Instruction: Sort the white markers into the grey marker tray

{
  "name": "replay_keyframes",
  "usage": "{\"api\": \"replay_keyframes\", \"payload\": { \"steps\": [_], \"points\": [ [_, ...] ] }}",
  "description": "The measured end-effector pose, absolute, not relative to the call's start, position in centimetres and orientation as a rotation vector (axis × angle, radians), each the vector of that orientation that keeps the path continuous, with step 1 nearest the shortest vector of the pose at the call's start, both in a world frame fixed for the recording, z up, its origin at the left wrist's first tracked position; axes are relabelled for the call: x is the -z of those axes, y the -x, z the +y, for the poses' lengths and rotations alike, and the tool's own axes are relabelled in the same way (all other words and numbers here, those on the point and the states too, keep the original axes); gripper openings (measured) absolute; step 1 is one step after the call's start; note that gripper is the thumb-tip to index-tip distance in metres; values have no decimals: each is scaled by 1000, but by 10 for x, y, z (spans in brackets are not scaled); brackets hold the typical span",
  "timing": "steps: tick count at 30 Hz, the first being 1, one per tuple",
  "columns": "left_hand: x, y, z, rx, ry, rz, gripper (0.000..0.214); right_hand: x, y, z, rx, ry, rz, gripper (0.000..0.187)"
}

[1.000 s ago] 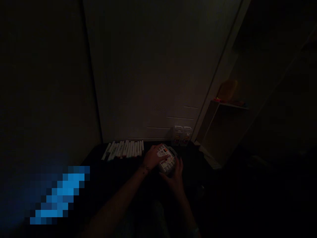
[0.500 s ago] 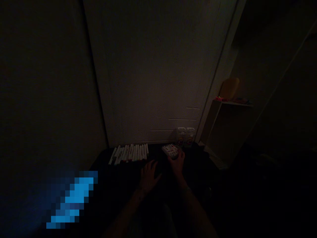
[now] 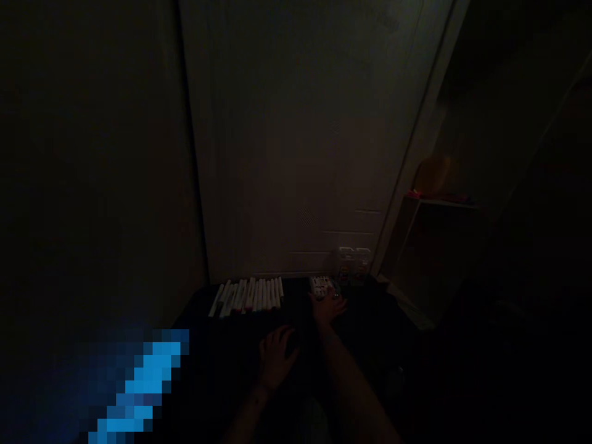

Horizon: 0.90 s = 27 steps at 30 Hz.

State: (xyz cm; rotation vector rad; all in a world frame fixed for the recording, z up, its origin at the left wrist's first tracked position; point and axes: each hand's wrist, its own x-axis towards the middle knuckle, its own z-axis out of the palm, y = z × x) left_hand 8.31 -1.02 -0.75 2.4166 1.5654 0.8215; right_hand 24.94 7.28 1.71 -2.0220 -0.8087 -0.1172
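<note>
The scene is very dark. A small light-coloured box with a dark and red pattern lies near the back of the dark surface. At its near side is my right hand, fingers spread and seemingly touching it; the hand hides part of the box. Lower and to the left, my left hand rests over the surface with its fingers bent and apart, and nothing shows in it. Beyond it lies a row of white marker-like sticks, side by side; their exact kind is hard to make out.
Two clear packages with coloured labels stand upright against the pale panel at the back. To the right is a low cabinet with a yellowish object on top. A blurred blue glow shows at lower left.
My right hand has loosened from around the box and spread its fingers at the near side. The box now sits straighter. My left fingers have bent a little more, and the whole view has shifted slightly.
</note>
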Motion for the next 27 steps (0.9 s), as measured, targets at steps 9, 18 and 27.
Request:
{"api": "replay_keyframes", "payload": {
  "steps": [9, 18, 27],
  "points": [
    [3, -78, -9, -847, -2365, 1432, 30, -12, -252, 83, 231, 1918, -852, 81],
    [2, -76, -12, -876, -2374, 1384, 25, -133, -357, 97, 701, 1944, -1443, 57],
    [6, -78, -15, -902, -2329, 1402, 24, -163, -434, 135, 868, 2006, -2134, 82]
  ]
}}
